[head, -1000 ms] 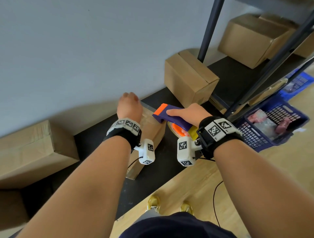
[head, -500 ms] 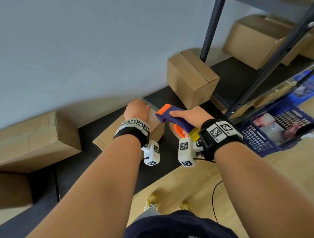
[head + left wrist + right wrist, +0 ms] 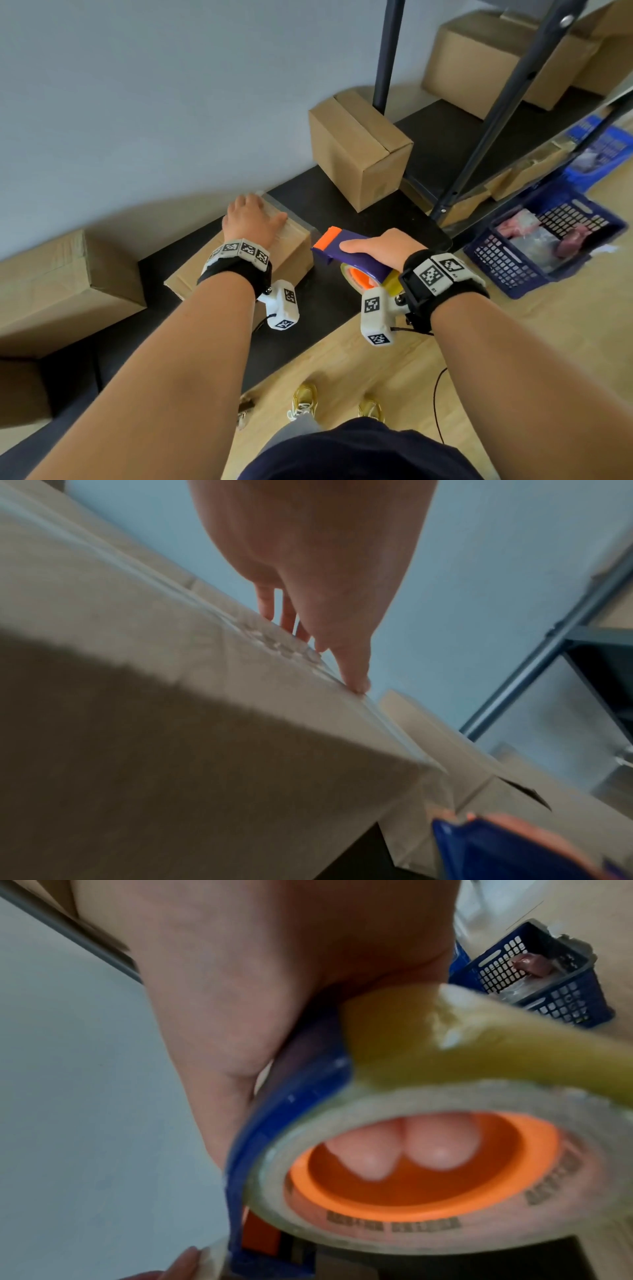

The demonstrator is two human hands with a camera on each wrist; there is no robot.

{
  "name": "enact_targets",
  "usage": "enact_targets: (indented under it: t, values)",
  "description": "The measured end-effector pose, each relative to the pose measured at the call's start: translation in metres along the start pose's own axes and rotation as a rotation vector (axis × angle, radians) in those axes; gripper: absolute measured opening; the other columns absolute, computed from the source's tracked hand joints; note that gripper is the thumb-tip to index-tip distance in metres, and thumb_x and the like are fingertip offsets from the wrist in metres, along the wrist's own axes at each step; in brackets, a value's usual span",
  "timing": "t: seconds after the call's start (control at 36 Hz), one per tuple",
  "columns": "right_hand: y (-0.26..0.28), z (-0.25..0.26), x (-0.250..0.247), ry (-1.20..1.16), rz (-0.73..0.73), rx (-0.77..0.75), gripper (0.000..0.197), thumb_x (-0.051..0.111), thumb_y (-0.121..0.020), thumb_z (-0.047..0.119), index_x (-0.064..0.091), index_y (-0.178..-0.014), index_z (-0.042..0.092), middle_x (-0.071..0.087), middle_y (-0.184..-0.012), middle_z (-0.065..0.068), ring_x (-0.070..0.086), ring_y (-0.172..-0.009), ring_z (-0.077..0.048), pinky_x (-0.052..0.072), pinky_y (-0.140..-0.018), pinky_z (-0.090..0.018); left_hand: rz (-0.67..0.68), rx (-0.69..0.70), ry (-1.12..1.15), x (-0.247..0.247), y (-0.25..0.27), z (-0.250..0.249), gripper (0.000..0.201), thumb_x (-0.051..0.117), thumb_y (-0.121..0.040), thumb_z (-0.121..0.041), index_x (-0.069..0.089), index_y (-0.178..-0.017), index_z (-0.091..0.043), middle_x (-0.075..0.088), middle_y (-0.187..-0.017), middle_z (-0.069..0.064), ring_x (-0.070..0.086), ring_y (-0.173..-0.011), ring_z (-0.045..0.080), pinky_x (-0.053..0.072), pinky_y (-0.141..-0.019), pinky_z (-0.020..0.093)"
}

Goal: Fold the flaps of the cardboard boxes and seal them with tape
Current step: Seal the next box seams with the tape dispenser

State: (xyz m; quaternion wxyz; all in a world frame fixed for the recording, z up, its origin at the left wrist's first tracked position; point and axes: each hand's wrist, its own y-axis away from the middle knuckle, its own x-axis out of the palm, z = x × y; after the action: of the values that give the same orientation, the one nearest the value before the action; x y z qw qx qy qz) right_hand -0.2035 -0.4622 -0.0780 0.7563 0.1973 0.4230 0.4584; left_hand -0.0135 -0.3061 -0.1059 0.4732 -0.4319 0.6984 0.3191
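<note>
A small cardboard box [image 3: 291, 251] lies on the black mat, with clear tape running along its top. My left hand [image 3: 255, 216] rests flat on that taped top, fingers straight; the left wrist view shows the fingertips [image 3: 356, 680] pressing near the box [image 3: 171, 696] edge. Just right of the box, my right hand [image 3: 380, 246] grips a purple tape dispenser [image 3: 346, 251] with an orange tip. In the right wrist view two fingers [image 3: 428, 1145] curl through the orange core of the tape roll [image 3: 445, 1218].
A closed box [image 3: 356, 150] stands behind on the mat by a dark rack post [image 3: 387, 51]. A larger box [image 3: 51, 284] sits at the left, more boxes [image 3: 496, 58] on the shelf. A blue basket [image 3: 541, 246] lies on the wooden floor at the right.
The small box went from tilted up to lying flat on the mat. My left hand spread flat over its top. The right hand with the dispenser drew slightly right, off the box.
</note>
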Motion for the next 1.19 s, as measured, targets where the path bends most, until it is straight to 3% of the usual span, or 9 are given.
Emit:
enact_targets:
  t: [0.11,0.31,0.44,0.58,0.64,0.75,0.83,0.92,1.19]
  values:
    - [-0.004,-0.008,0.008,-0.013,0.008,0.008,0.08,0.07,-0.075,0.065,0.054,-0.13,0.009,0.064,-0.115,-0.009,0.061,-0.101,-0.022,0.045,-0.082,-0.03,0.045,-0.039,0.087,0.001,0.001,0.001,0.055,0.063,-0.084,-0.05,0.044,-0.125,-0.019,0.056,-0.121,0.003,0.053,-0.112,0.024,0.039,-0.102,0.044]
    - [-0.01,-0.006,0.019,-0.049,0.011,0.033,0.079,0.07,-0.075,0.065,0.05,-0.13,0.013,0.061,-0.113,-0.007,0.059,-0.102,-0.022,0.046,-0.082,-0.031,0.138,-0.047,0.058,-0.001,-0.011,0.006,0.067,0.06,-0.086,-0.052,0.037,-0.139,-0.018,0.048,-0.136,0.005,0.045,-0.125,0.027,0.034,-0.106,0.046]
    - [-0.014,-0.003,0.025,-0.023,-0.017,0.029,0.069,0.068,-0.075,0.067,0.051,-0.117,0.015,0.06,-0.095,-0.002,0.059,-0.091,-0.018,0.047,-0.08,-0.03,0.158,-0.072,-0.04,0.001,-0.013,0.001,0.066,0.053,-0.089,-0.052,0.035,-0.141,-0.016,0.045,-0.14,0.008,0.04,-0.13,0.029,0.028,-0.108,0.046]
    - [-0.017,-0.002,0.023,-0.017,-0.017,0.037,0.075,0.067,-0.076,0.067,0.05,-0.125,0.013,0.06,-0.106,-0.006,0.058,-0.098,-0.021,0.045,-0.08,-0.03,0.138,-0.054,-0.164,0.007,-0.006,-0.01,0.068,0.041,-0.095,-0.048,0.02,-0.15,-0.013,0.022,-0.156,0.006,0.014,-0.146,0.025,0.007,-0.116,0.055]
    - [-0.018,-0.001,0.021,-0.015,-0.017,0.035,0.078,0.068,-0.077,0.066,0.049,-0.129,0.012,0.059,-0.11,-0.007,0.058,-0.1,-0.022,0.044,-0.081,-0.03,0.081,-0.052,-0.202,0.009,0.0,-0.015,0.067,0.041,-0.096,-0.046,0.019,-0.15,-0.011,0.019,-0.156,0.009,0.013,-0.145,0.027,0.011,-0.116,0.053]
    - [-0.02,-0.001,0.021,0.006,-0.005,0.029,0.082,0.068,-0.077,0.065,0.046,-0.134,0.011,0.058,-0.121,-0.01,0.056,-0.104,-0.023,0.044,-0.084,-0.031,-0.041,-0.021,-0.16,0.012,0.016,-0.023,0.054,0.044,-0.097,-0.037,0.035,-0.14,-0.005,0.04,-0.141,0.013,0.034,-0.133,0.029,0.028,-0.112,0.041]
    - [-0.021,-0.004,0.021,0.004,-0.003,0.03,0.085,0.068,-0.076,0.067,0.047,-0.136,0.01,0.059,-0.124,-0.011,0.057,-0.108,-0.024,0.045,-0.088,-0.032,0.02,-0.022,-0.144,0.022,0.029,-0.022,0.075,0.033,-0.097,-0.053,0.015,-0.15,-0.005,0.016,-0.157,0.011,0.01,-0.146,0.026,0.008,-0.118,0.041]
    - [-0.021,-0.01,0.018,0.021,0.007,0.042,0.086,0.068,-0.074,0.069,0.049,-0.134,0.011,0.06,-0.122,-0.011,0.059,-0.108,-0.025,0.045,-0.087,-0.032,0.105,-0.032,-0.178,0.034,0.037,-0.017,0.084,0.016,-0.094,-0.065,-0.006,-0.153,-0.01,-0.012,-0.16,0.006,-0.014,-0.147,0.021,-0.008,-0.118,0.045]
    - [-0.018,-0.026,0.009,0.087,0.055,0.042,0.089,0.061,-0.069,0.079,0.054,-0.127,0.012,0.064,-0.115,-0.009,0.061,-0.102,-0.024,0.048,-0.094,-0.035,0.145,-0.053,-0.171,0.035,0.038,-0.017,0.083,0.012,-0.094,-0.066,-0.01,-0.152,-0.012,-0.017,-0.159,0.003,-0.019,-0.145,0.018,-0.01,-0.118,0.046]
